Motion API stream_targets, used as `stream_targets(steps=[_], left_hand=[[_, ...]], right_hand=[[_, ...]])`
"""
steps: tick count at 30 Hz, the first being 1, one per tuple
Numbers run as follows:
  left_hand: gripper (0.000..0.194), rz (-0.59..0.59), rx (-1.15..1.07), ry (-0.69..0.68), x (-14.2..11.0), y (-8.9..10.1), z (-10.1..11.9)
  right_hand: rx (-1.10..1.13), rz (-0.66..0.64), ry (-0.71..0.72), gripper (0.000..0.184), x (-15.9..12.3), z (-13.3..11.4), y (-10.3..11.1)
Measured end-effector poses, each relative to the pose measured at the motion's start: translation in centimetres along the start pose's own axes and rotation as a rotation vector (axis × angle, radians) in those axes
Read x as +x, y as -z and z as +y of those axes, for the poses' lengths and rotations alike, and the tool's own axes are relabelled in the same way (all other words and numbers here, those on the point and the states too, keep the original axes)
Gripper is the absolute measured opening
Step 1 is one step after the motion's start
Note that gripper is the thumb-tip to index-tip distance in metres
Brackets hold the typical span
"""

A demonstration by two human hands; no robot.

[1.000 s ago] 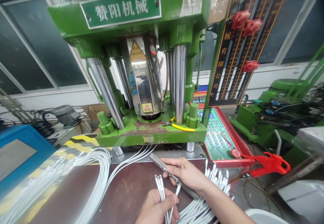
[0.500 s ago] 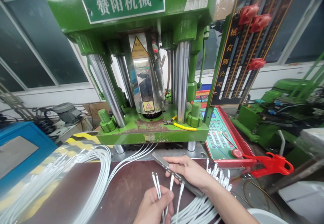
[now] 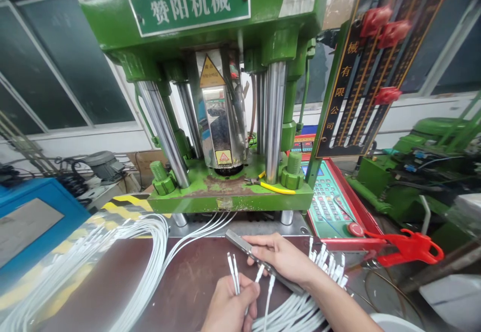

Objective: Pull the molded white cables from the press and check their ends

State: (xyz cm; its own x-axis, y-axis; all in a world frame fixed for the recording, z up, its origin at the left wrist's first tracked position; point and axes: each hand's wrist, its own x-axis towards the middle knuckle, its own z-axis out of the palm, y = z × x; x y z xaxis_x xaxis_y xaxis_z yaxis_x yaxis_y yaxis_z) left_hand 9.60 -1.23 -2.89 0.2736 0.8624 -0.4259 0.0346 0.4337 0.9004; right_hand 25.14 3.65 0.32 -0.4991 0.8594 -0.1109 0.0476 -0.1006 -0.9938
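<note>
Thin white cables (image 3: 233, 272) are pinched in the left hand (image 3: 229, 309); one tip should be slid straight into the flat grey metal bar (image 3: 259, 261) gripped by the right hand (image 3: 283, 258)

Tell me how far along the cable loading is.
Done: two cable ends hang at the metal bar in the right hand. In hand: the left hand grips two more connectors. Left: a bundle of white cables beside the right wrist.

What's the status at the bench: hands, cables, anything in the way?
Left hand grips white cable ends. Right hand holds metal bar. Nothing between them.
</note>
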Motion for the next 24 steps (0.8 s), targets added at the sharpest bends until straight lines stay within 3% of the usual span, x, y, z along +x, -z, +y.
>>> stream_targets(steps=[7, 10, 14, 24], left_hand=[[0.033, -0.03, -0.036, -0.021, 0.4, 0.1, -0.6], [0.035, -0.086, -0.197, -0.001, 0.2, 0.1, -0.5], [0.029, -0.024, -0.434, 0.055, -0.2, 0.5, -0.2], [0.036, -0.018, -0.129, -0.071, 0.4, 1.3, -1.4]], right_hand=[[-0.09, -0.015, 0.044, 0.045, -0.3, -0.4, -0.1], [-0.028, -0.033, 0.016, 0.046, -0.2, -0.1, 0.2], [0.03, -0.068, -0.021, 0.048, -0.2, 0.1, 0.4], [-0.037, -0.052, 0.011, 0.047, -0.3, -0.3, 0.6]])
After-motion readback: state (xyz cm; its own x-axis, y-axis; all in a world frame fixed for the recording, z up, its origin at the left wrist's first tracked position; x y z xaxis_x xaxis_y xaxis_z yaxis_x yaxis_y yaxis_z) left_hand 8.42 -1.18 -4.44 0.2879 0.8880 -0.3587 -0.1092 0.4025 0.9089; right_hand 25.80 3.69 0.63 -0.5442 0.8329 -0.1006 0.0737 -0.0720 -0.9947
